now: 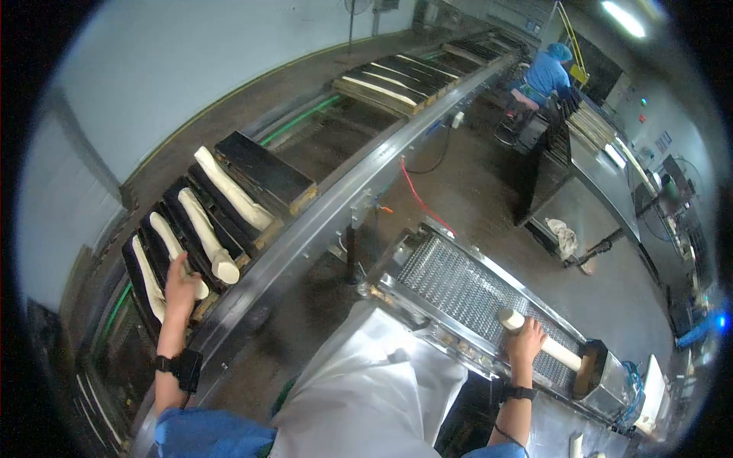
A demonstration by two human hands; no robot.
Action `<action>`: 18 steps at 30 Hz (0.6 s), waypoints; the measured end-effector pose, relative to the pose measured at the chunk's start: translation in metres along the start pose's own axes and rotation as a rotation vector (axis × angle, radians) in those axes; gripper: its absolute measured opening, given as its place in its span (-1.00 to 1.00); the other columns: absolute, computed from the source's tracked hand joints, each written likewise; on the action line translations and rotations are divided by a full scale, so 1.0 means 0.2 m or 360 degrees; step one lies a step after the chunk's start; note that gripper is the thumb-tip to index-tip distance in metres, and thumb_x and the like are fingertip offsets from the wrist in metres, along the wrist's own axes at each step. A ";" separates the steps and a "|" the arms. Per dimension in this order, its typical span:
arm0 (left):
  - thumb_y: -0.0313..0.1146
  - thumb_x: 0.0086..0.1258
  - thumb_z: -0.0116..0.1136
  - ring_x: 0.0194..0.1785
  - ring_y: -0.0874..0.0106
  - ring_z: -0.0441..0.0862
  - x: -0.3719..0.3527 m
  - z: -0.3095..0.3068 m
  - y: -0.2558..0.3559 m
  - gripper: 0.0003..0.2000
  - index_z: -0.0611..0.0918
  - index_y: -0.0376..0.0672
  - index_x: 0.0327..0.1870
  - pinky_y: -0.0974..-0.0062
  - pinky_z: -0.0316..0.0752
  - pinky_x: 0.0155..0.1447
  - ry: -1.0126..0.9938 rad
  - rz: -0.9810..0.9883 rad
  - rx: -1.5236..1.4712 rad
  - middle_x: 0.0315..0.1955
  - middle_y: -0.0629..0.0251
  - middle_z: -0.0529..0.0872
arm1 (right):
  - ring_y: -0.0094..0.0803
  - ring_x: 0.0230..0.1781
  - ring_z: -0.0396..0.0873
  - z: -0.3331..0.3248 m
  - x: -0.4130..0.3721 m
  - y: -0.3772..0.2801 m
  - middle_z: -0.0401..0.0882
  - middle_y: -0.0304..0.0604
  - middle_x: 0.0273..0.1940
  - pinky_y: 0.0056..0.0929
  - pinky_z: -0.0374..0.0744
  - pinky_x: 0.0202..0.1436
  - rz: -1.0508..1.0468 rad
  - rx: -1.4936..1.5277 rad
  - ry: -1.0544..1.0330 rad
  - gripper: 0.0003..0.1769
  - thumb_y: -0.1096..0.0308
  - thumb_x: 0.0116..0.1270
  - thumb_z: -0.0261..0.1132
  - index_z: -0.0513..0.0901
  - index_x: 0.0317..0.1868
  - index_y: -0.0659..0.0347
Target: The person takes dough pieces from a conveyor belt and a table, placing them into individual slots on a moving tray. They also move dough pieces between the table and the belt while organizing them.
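My left hand reaches to the near end of a long white dough roll, its fingers curled on it. That roll lies in a black-lined tray on the conveyor at left. A thicker dough roll and another pale dough roll lie in the trays beside it. On the right, my right hand is closed around a smooth dough roll on a metal mesh belt. This roll's far end sticks out past my fingers; its other end lies at the mouth of a metal housing.
A steel conveyor rail runs diagonally away, carrying an unfilled black tray and more trays with thin white strips. A person in blue stands farther back near a steel table. A red cable hangs down to the floor.
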State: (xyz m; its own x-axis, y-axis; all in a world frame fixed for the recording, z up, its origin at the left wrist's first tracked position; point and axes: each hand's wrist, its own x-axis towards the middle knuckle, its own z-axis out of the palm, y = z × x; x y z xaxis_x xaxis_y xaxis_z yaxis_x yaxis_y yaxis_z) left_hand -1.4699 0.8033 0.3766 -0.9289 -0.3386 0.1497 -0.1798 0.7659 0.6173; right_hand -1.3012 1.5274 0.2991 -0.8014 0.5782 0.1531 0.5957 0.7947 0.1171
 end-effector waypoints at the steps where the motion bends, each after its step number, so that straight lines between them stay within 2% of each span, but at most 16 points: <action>1: -0.49 0.25 0.15 0.34 0.13 0.41 -0.06 -0.01 0.15 -0.40 0.38 -0.14 0.39 0.37 0.25 0.39 -0.0093 -0.0380 -0.0321 0.28 0.00 0.47 | 0.02 0.19 0.42 0.01 0.00 -0.03 0.51 0.02 0.07 0.15 0.22 0.38 -0.0030 0.0023 0.0071 -0.58 0.42 0.13 0.23 0.50 0.06 0.21; 2: -0.45 0.26 0.14 0.32 0.15 0.42 -0.09 -0.04 0.26 -0.37 0.33 -0.15 0.43 0.39 0.25 0.37 -0.0180 -0.0745 -0.0655 0.28 0.02 0.46 | 0.02 0.19 0.42 0.00 -0.02 -0.06 0.51 0.02 0.07 0.15 0.22 0.38 -0.0043 0.0048 0.0098 -0.58 0.42 0.13 0.23 0.50 0.06 0.21; 3: -0.51 0.20 0.12 0.23 0.22 0.47 -0.08 -0.04 0.13 -0.29 0.26 -0.21 0.47 0.43 0.30 0.29 -0.0156 -0.0699 -0.0785 0.23 0.06 0.48 | 0.02 0.18 0.42 -0.03 -0.02 -0.09 0.51 0.01 0.05 0.15 0.21 0.39 -0.0082 0.0085 0.0112 -0.57 0.41 0.12 0.24 0.50 0.05 0.20; 4: -0.62 0.12 0.03 0.14 0.28 0.51 -0.03 0.00 -0.07 -0.29 0.29 -0.28 0.43 0.43 0.37 0.22 0.0039 -0.0639 -0.0838 0.17 0.08 0.51 | 0.02 0.17 0.42 -0.02 -0.04 -0.12 0.51 0.01 0.04 0.15 0.20 0.39 -0.0110 0.0121 0.0117 -0.57 0.41 0.11 0.25 0.50 0.05 0.20; 6: -0.74 0.01 -0.04 0.13 0.28 0.52 -0.03 -0.10 -0.12 -0.28 0.34 -0.34 0.37 0.41 0.38 0.25 0.0145 -0.0640 -0.1177 0.15 0.12 0.53 | 0.02 0.17 0.42 0.02 -0.03 -0.16 0.51 0.01 0.01 0.17 0.18 0.40 -0.0139 0.0120 0.0139 -0.56 0.41 0.10 0.24 0.50 0.06 0.20; 7: -0.80 -0.04 -0.10 0.25 0.15 0.48 -0.04 -0.14 -0.09 -0.32 0.45 -0.31 0.28 0.33 0.29 0.39 0.0272 -0.0661 -0.1306 0.20 0.09 0.53 | 0.01 0.17 0.42 0.02 -0.02 -0.18 0.51 0.01 0.01 0.17 0.18 0.41 -0.0202 0.0089 0.0164 -0.55 0.42 0.09 0.23 0.49 0.07 0.20; 8: -0.80 -0.04 -0.10 0.25 0.15 0.48 -0.04 -0.16 -0.11 -0.32 0.45 -0.31 0.28 0.33 0.29 0.39 0.0278 -0.0674 -0.1294 0.20 0.09 0.53 | 0.01 0.17 0.42 -0.01 0.00 -0.18 0.51 0.01 0.01 0.18 0.17 0.41 -0.0272 0.0052 0.0179 -0.53 0.43 0.09 0.23 0.49 0.08 0.20; 10: -0.79 -0.01 -0.09 0.35 0.05 0.40 -0.03 -0.22 -0.11 -0.38 0.53 -0.25 0.20 0.29 0.19 0.47 0.0512 0.0036 0.0172 0.22 -0.03 0.52 | 0.00 0.17 0.43 -0.06 0.03 -0.21 0.51 0.01 0.01 0.18 0.17 0.42 -0.0308 0.0083 0.0140 -0.52 0.43 0.08 0.23 0.48 0.09 0.20; 11: -0.76 0.02 -0.06 0.40 0.00 0.36 -0.03 -0.22 -0.10 -0.41 0.56 -0.21 0.18 0.26 0.17 0.49 0.0532 0.0157 0.0292 0.22 -0.15 0.50 | -0.01 0.17 0.43 -0.09 0.04 -0.24 0.51 0.02 0.01 0.18 0.16 0.42 -0.0337 0.0109 0.0102 -0.50 0.44 0.08 0.22 0.48 0.10 0.20; 12: -0.73 0.03 0.02 0.40 0.02 0.36 -0.07 -0.25 0.06 -0.42 0.54 -0.20 0.20 0.26 0.17 0.48 0.0432 0.0208 0.0341 0.22 -0.14 0.52 | -0.01 0.17 0.43 -0.09 0.04 -0.26 0.51 0.02 0.01 0.18 0.16 0.42 -0.0381 0.0107 0.0088 -0.50 0.44 0.08 0.22 0.48 0.10 0.20; 13: -0.69 0.05 0.11 0.38 0.07 0.39 -0.09 -0.21 0.15 -0.44 0.54 -0.18 0.20 0.30 0.20 0.47 0.0337 0.0120 0.0001 0.21 -0.07 0.53 | -0.02 0.16 0.44 -0.08 0.04 -0.28 0.51 0.01 0.01 0.17 0.18 0.40 -0.0380 0.0111 0.0102 -0.51 0.44 0.08 0.22 0.48 0.10 0.20; 15: -0.55 0.12 0.24 0.31 0.14 0.47 -0.11 -0.13 0.11 -0.42 0.49 -0.18 0.28 0.38 0.27 0.41 0.0074 0.0121 -0.0053 0.24 -0.02 0.53 | -0.03 0.15 0.44 -0.02 0.01 -0.35 0.52 0.01 0.01 0.16 0.20 0.39 -0.0451 0.0113 0.0091 -0.52 0.44 0.08 0.22 0.48 0.09 0.20; 16: -0.54 0.12 0.26 0.31 0.19 0.47 -0.14 -0.10 0.17 -0.34 0.43 -0.15 0.35 0.43 0.27 0.39 -0.0036 -0.0272 -0.0290 0.26 -0.02 0.51 | -0.04 0.14 0.45 -0.02 0.00 -0.38 0.52 0.00 0.01 0.12 0.24 0.35 -0.0445 0.0096 0.0115 -0.54 0.44 0.08 0.22 0.48 0.07 0.20; 17: -0.55 0.12 0.28 0.27 0.24 0.49 -0.15 -0.09 0.16 -0.27 0.35 -0.13 0.42 0.47 0.29 0.35 -0.0093 -0.0483 -0.0256 0.27 -0.02 0.49 | -0.04 0.13 0.46 -0.03 0.01 -0.41 0.52 -0.02 0.01 0.08 0.28 0.32 -0.0428 0.0082 0.0147 -0.56 0.43 0.09 0.21 0.48 0.05 0.20; 18: -0.53 0.12 0.28 0.20 0.20 0.52 -0.18 -0.10 0.19 -0.20 0.25 -0.15 0.48 0.44 0.37 0.28 -0.0047 -0.0465 -0.0224 0.25 -0.08 0.48 | -0.04 0.13 0.46 -0.04 0.01 -0.43 0.52 -0.02 0.01 0.08 0.28 0.32 -0.0465 0.0084 0.0142 -0.56 0.43 0.09 0.21 0.48 0.05 0.20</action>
State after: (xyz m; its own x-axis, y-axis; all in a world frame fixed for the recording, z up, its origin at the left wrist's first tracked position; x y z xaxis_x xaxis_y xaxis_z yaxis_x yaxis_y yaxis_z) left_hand -1.4377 0.8337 0.4112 -0.8541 -0.5153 -0.0709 -0.3956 0.5550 0.7317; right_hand -1.3535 1.4595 0.2974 -0.9290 0.3072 0.2061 0.3353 0.9347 0.1179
